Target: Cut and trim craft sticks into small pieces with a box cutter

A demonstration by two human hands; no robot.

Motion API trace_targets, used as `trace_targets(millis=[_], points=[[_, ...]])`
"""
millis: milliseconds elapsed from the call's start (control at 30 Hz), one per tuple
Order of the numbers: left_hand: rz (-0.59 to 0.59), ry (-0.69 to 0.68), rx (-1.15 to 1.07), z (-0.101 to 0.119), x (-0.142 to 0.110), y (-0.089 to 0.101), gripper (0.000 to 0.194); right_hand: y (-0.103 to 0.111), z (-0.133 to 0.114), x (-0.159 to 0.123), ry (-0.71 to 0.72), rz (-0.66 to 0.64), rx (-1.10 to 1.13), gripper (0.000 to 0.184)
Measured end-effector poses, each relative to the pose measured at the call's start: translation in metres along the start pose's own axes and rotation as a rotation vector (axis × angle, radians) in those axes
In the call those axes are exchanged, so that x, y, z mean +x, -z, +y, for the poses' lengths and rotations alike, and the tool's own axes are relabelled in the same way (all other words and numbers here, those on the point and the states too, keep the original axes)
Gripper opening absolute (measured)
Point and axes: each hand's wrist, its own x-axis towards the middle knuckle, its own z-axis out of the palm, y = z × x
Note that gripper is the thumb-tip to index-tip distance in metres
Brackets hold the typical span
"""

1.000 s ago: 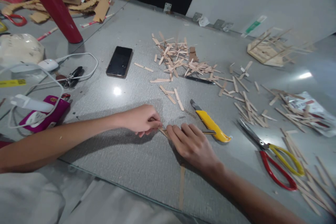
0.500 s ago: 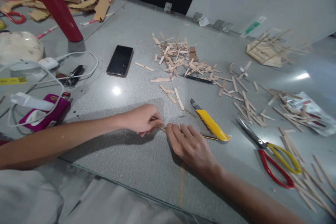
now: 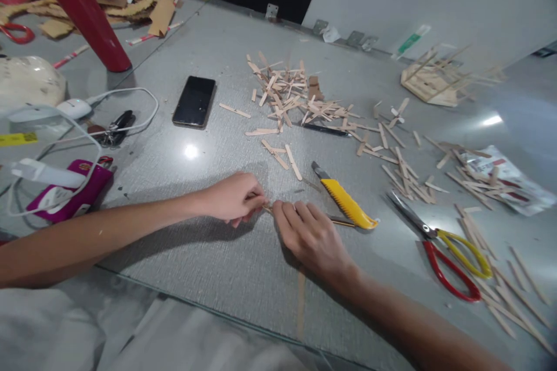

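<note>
Both hands meet low over the near part of the table. My left hand is closed, its thumb and fingertips pinching one end of a thin wooden stick. My right hand is closed over the stick's other end, which its fingers mostly hide. A dark pencil sticks out on the far side of the right hand; whether the fingers touch it I cannot tell. Beside it lies a yellow utility knife with its blade out. Scissors with one red and one yellow handle lie further right.
Cut wooden sticks are heaped at the middle back, and longer strips lie at right. A phone, a purple box and a white cable are at left. A stick-built frame stands back right.
The view has shifted slightly, so the table things appear a little further left. Both hands keep their hold on the stick, almost unmoved.
</note>
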Motion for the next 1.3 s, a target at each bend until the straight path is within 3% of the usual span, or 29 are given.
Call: trace_targets(millis=[367, 633, 767, 867, 1300], points=[[0.012, 0.015, -0.058, 0.001, 0.0, -0.001, 0.04, -0.007, 0.004, -0.002, -0.116, 0.024, 0.154, 0.025], [0.136, 0.007, -0.192, -0.002, -0.001, -0.007, 0.032, -0.013, 0.009, -0.009, -0.255, 0.15, 0.25, 0.025], [0.246, -0.12, -0.166, 0.001, -0.004, -0.01, 0.032, -0.019, 0.013, -0.014, -0.377, 0.335, 0.378, 0.024], [0.313, -0.219, -0.078, 0.005, -0.007, -0.011, 0.03, -0.022, 0.016, -0.019, -0.387, 0.43, 0.488, 0.033], [0.462, -0.516, 0.038, 0.009, -0.013, -0.013, 0.014, -0.022, 0.016, -0.02, -0.37, 0.522, 0.564, 0.027]])
